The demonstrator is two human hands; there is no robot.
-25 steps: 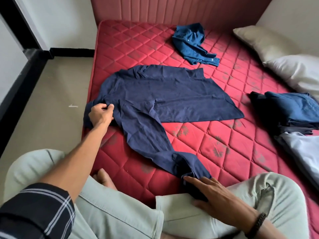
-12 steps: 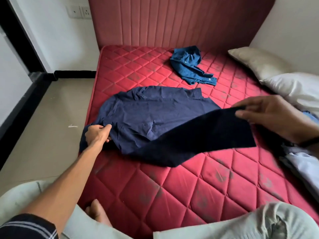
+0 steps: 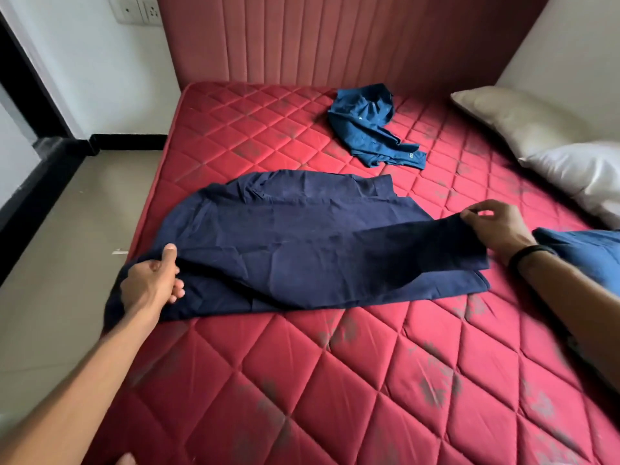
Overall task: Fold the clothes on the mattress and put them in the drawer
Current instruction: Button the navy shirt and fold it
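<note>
A navy blue shirt (image 3: 288,243) lies spread across the middle of the red quilted mattress (image 3: 335,380). My left hand (image 3: 151,283) grips its left edge near the mattress side. My right hand (image 3: 496,226) pinches the end of its long sleeve, which is laid across the body of the shirt towards the right. A crumpled blue garment (image 3: 369,129) lies farther back near the headboard. Another blue garment (image 3: 583,253) sits at the right edge, partly behind my right forearm. No drawer is in view.
A beige pillow (image 3: 516,119) and a white pillow (image 3: 577,172) lie at the back right. The padded red headboard (image 3: 318,38) stands behind the mattress. Tiled floor (image 3: 77,246) runs along the left side, with a dark door frame beyond.
My right hand carried the sleeve from near my knee up and across the shirt to the right and now holds it lower, close to the mattress. My left hand kept its grip.
</note>
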